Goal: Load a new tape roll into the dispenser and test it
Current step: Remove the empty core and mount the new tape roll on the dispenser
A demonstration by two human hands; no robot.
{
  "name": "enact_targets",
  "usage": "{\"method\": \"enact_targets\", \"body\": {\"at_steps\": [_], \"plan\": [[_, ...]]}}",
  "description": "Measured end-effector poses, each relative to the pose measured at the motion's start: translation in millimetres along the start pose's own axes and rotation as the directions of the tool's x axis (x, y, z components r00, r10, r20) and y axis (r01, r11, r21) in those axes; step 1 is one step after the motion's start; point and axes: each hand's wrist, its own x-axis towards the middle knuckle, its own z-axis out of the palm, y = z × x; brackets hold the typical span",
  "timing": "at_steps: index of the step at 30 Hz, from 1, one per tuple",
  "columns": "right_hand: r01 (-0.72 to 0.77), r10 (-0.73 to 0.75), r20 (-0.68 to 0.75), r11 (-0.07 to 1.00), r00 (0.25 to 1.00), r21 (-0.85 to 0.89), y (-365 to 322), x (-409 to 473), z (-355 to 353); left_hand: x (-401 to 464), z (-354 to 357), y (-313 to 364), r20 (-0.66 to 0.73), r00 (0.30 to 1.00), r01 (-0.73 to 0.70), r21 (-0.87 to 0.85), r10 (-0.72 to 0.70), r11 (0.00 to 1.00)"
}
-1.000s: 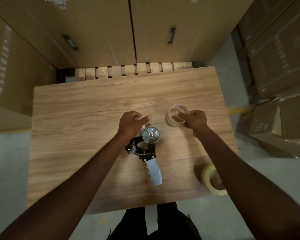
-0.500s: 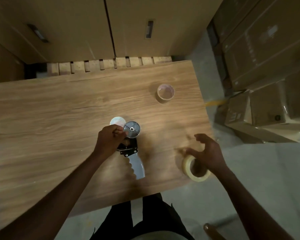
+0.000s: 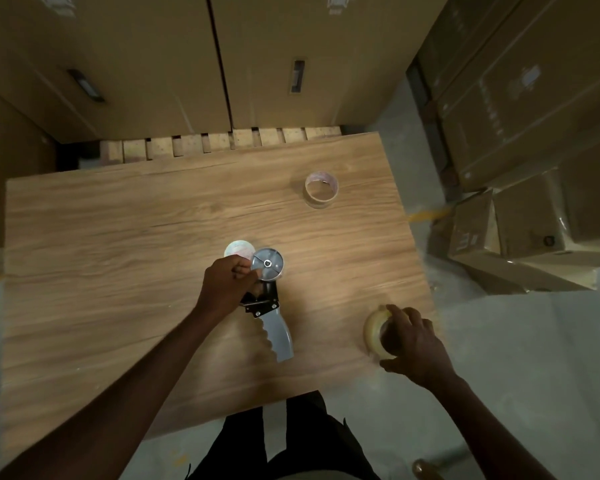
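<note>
The tape dispenser lies on the wooden table, grey handle pointing toward me and its bare metal hub wheel at the far end. My left hand grips the dispenser's black frame just left of the hub. A new roll of clear tape stands on edge near the table's front right corner. My right hand closes over it, fingers across the top and into its core. An empty cardboard tape core sits at the table's far right.
A pale round disc lies on the table just beyond my left hand. Tall cardboard boxes stand behind the table on a wooden pallet. More stacked boxes crowd the right side. Concrete floor shows beyond the table's right edge.
My right hand left the empty core at the far right of the table, swung back to the front right corner and closed on the new tape roll. My left hand stayed on the dispenser.
</note>
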Motion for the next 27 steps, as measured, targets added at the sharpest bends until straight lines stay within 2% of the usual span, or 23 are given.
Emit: {"method": "enact_targets", "body": {"at_steps": [2, 4, 7, 9, 12, 14, 20, 27], "plan": [[-0.018, 0.017, 0.005, 0.994, 1.0, 0.109, -5.8, 1.8, -7.6, -2.9, -0.4, -0.4, 0.001, 1.0, 0.001, -0.014, 0.0, 1.0], [-0.03, 0.032, -0.004, 0.953, 0.999, 0.301, -16.8, 6.8, -18.0, -6.6, -1.4, -0.5, 0.005, 1.0, -0.004, -0.045, 0.005, 0.999], [-0.055, 0.069, 0.006, 0.729, 0.998, 0.682, -56.0, 14.6, -51.0, -12.8, -3.0, 4.7, 0.02, 0.999, -0.022, -0.137, 0.025, 0.99], [-0.061, 0.031, 0.053, 0.579, 0.998, 0.813, -89.5, 18.4, -75.4, -19.0, -5.8, 15.8, 0.058, 0.997, -0.044, -0.226, 0.058, 0.973], [-0.031, -0.049, 0.06, 0.455, 0.997, 0.89, -133.8, 23.9, -104.8, -30.2, -14.8, 43.9, 0.132, 0.984, -0.06, -0.372, 0.117, 0.926], [-0.008, -0.09, 0.05, 0.415, 0.995, 0.91, -157.9, 26.8, -118.6, -37.3, -23.0, 61.2, 0.173, 0.973, -0.051, -0.481, 0.152, 0.875], [0.046, -0.186, 0.028, 0.382, 0.982, 0.923, -201.0, 28.4, -142.9, -59.1, -49.8, 94.9, 0.196, 0.965, 0.006, -0.685, 0.177, 0.729], [0.099, -0.214, -0.006, 0.425, 0.977, 0.9, -207.2, 29.8, -146.4, -64.4, -61.3, 97.4, 0.171, 0.971, 0.01, -0.729, 0.167, 0.685]]}}
